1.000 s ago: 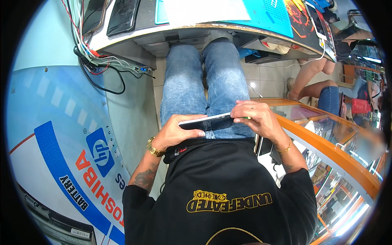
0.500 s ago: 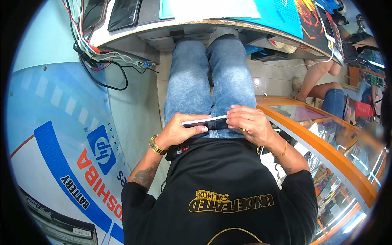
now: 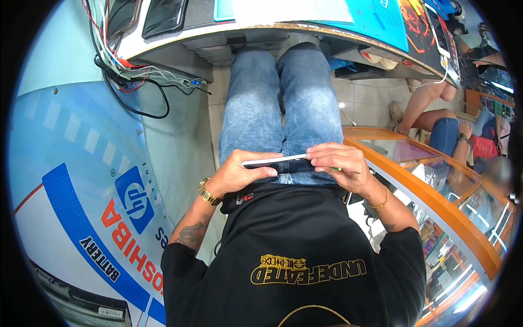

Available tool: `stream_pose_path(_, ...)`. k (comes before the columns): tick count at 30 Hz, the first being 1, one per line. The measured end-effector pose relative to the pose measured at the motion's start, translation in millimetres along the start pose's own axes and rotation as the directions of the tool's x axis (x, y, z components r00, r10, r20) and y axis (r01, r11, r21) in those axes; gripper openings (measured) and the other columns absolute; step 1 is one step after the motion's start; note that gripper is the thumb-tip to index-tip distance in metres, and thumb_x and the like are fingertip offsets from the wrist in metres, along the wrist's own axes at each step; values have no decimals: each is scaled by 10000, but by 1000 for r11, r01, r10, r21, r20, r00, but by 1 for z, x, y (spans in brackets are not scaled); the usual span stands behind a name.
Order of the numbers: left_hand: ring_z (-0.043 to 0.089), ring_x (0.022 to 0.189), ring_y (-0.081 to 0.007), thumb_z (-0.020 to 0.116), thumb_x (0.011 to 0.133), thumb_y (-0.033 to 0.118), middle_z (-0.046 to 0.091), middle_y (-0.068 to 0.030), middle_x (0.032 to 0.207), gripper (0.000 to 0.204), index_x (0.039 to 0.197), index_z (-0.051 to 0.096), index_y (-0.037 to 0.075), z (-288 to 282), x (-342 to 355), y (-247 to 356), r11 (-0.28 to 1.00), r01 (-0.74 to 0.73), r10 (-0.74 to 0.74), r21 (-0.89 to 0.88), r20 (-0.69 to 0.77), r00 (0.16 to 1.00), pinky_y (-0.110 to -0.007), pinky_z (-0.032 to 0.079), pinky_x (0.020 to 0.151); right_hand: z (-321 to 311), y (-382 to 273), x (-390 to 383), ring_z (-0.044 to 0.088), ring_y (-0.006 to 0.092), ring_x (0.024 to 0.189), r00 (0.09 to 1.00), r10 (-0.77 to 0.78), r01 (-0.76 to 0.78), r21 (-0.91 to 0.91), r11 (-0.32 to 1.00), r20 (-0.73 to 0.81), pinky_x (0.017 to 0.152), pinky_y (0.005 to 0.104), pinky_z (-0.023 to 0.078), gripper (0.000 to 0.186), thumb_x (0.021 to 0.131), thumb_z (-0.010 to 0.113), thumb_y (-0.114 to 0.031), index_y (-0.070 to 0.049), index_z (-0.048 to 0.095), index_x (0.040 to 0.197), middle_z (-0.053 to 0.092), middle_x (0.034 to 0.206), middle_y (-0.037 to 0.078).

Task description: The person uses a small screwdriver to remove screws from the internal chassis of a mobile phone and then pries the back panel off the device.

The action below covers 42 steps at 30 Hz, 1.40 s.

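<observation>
White-edged and dark-faced, a thin, flat, phone-like slab (image 3: 280, 160) is pinched by the fingers of both hands above faded blue denim jeans (image 3: 253, 109): the left hand (image 3: 241, 169) clamps one end, thumb on the dark side, and the right hand (image 3: 344, 167) bunches its fingers on the other, a small yellow-green tip (image 3: 338, 168) showing beside them. The black cloth shirt (image 3: 305, 229) bears yellow-outlined lettering, upside down. To the right, an orange-framed glass display case (image 3: 452, 213) contains papers and small goods too blurred to sort. To the left, a glossy blue-and-white panel (image 3: 92, 185) carries a blue emblem, large red letters and outlined lettering on a blue band. Ahead, the pale-edged worktop (image 3: 133, 50) bears a bright blue mat (image 3: 381, 27) and a glossy black slab (image 3: 164, 17).
</observation>
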<state>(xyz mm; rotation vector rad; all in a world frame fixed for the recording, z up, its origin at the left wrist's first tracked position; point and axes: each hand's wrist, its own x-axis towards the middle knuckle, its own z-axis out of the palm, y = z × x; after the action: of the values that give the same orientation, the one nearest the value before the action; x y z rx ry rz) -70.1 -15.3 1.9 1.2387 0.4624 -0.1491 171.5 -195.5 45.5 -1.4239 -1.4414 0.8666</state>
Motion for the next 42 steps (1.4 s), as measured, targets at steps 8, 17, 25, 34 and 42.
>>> stream_pose_path(8,680,1087,-106,802,907,128,759,-115,1221,403,1282,714,9,-1,0,6,999,42,-41,29,-15,999,-286,529,975,3,3,-4,740,319,1064,990,131,-122,136,983,-59,913,407,602,114,876,753,11,16,740,990,776,1017,140)
stream_pose_path(17,684,1066,-115,815,896,112,761,-116,1207,420,1289,713,6,-1,-1,7,998,26,-24,52,-33,999,-283,534,953,14,-3,9,731,367,1069,1000,-29,29,15,999,6,915,448,596,182,832,781,-3,16,712,1000,762,1065,177)
stream_pose_path(25,682,1097,-117,820,899,172,757,-119,1225,444,1303,708,29,2,-2,1,1000,4,-2,24,-54,999,-297,536,971,33,-1,9,725,373,1033,965,-260,255,-345,903,31,895,464,608,262,786,697,-116,21,709,1009,733,1076,198)
stream_pose_path(34,693,1097,-128,840,864,102,753,-125,1231,471,1302,699,1,2,-2,5,999,13,-13,42,-18,1000,-305,551,967,32,-11,19,732,336,983,990,-132,142,-281,949,52,833,418,604,211,810,720,-64,16,709,1005,736,1015,175)
stream_pose_path(42,715,1107,-182,837,863,113,759,-144,1207,404,1236,735,-4,3,-3,7,949,-249,247,195,36,968,-325,545,982,0,-36,46,734,176,874,797,543,-586,123,801,262,800,325,555,172,986,685,-120,46,729,999,774,998,150)
